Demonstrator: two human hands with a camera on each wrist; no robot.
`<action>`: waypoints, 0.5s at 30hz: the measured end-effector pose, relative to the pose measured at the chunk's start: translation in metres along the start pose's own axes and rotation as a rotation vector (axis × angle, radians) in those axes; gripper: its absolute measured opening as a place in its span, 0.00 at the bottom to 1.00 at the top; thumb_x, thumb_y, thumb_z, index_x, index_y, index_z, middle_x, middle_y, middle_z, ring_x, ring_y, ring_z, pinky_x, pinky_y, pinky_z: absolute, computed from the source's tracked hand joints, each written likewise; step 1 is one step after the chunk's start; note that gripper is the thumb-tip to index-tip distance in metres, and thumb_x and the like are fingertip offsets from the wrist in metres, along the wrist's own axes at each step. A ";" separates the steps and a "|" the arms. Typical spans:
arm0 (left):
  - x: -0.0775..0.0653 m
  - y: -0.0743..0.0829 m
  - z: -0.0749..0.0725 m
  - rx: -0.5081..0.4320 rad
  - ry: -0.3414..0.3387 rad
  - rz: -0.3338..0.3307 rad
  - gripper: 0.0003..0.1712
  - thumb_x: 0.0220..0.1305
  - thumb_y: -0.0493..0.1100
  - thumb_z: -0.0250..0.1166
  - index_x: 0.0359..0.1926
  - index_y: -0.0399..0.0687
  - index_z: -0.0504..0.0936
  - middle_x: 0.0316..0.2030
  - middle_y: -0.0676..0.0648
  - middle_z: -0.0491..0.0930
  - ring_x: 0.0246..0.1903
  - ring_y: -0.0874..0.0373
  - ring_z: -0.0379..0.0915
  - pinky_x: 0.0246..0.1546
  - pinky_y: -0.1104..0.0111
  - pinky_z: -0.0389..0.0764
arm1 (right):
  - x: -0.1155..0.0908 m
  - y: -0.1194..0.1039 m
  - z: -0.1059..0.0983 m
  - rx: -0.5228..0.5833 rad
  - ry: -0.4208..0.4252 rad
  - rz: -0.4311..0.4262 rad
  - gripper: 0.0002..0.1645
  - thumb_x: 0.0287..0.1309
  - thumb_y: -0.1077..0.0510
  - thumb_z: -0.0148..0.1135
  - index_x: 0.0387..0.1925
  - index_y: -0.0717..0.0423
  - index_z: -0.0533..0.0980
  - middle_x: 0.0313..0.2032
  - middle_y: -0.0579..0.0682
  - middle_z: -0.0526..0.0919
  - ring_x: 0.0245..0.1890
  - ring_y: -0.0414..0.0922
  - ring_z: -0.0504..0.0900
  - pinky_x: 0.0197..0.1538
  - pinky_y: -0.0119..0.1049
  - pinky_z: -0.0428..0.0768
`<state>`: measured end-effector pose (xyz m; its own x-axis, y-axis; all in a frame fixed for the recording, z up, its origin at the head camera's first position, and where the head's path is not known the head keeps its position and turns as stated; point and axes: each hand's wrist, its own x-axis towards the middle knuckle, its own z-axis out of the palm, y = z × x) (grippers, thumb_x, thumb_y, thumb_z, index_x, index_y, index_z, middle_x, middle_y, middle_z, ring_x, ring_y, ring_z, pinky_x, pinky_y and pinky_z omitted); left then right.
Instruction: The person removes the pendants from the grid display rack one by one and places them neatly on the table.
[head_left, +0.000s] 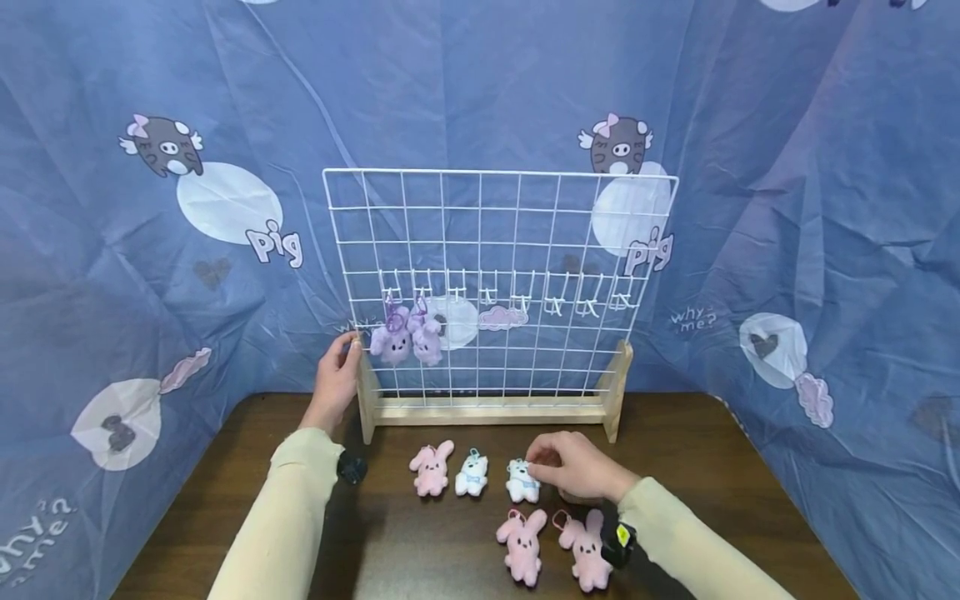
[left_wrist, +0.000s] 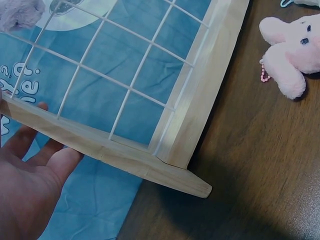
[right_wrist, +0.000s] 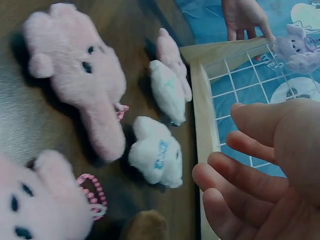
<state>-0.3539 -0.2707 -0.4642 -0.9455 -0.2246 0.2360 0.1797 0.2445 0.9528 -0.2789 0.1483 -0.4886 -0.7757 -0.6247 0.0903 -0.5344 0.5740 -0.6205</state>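
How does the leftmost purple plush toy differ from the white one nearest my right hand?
The purple toy hangs on the wire rack; the white toy lies on the table near your right hand.
The purple toy has lilac fur; the white toy has white fur and a blue ribbon across it.
The purple toy's loop is purple; the white toy's is bluish.
Both are small plush animals with dark eyes.

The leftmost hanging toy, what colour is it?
The leftmost hanging toy is light purple; the head view shows it best.
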 end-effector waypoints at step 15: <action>0.001 -0.001 -0.001 0.007 0.009 0.003 0.26 0.85 0.51 0.51 0.74 0.42 0.70 0.71 0.33 0.70 0.69 0.40 0.66 0.69 0.45 0.67 | 0.054 -0.031 -0.006 0.070 0.160 0.020 0.15 0.71 0.56 0.67 0.56 0.53 0.81 0.54 0.55 0.86 0.49 0.48 0.86 0.53 0.46 0.84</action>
<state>-0.3548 -0.2718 -0.4643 -0.9422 -0.2326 0.2411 0.1809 0.2523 0.9506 -0.3058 0.0996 -0.4600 -0.8324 -0.5180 0.1969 -0.4981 0.5435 -0.6756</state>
